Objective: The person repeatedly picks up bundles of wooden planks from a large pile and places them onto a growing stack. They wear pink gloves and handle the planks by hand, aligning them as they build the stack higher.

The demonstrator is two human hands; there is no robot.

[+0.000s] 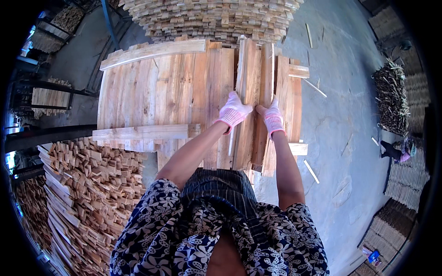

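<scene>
In front of me lies a layer of wooden boards (175, 92) placed side by side. My left hand (235, 110), in a white and pink knitted glove, is closed on the left edge of a raised wooden board (246, 78), its thumb over the top. My right hand (271, 116), gloved alike, grips the right edge of a second wooden board (265, 69) beside it. The two boards sit on top of the layer, long ends pointing away from me. Their undersides, and the fingers curled around them, are partly hidden.
Two crosswise slats (147, 133) lie over the boards on the left. A large stack of wood (216, 18) rises beyond, another pile (96, 179) at lower left. Thin offcuts (311, 171) litter the concrete floor at right. A person (403, 151) is at the far right.
</scene>
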